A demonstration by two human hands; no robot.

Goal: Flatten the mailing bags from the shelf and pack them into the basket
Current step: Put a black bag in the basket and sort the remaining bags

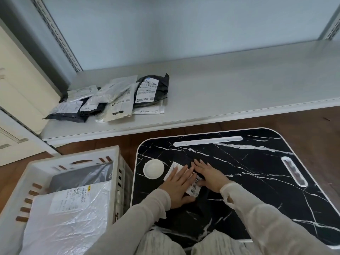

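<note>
A black mailing bag [202, 199] with a white barcode label [195, 187] lies on the black marble-pattern lap table [257, 172]. My left hand [179, 186] presses flat on the label's left part with straight fingers. My right hand [207, 173] presses flat beside it, fingers straight and pointing up-left. Several more mailing bags, black and white, lie in a pile [114, 100] on the left of the grey shelf [239, 85]. The white basket [20, 181] at lower left holds a white bag [70, 218] lying over a dark bag [82, 175].
A small white round dish [153, 168] sits on the lap table just left of my hands. The table has a white slot [207, 141] at its far edge and an oval recess [294, 172] at right. Brown wooden floor [303, 118] lies between table and shelf.
</note>
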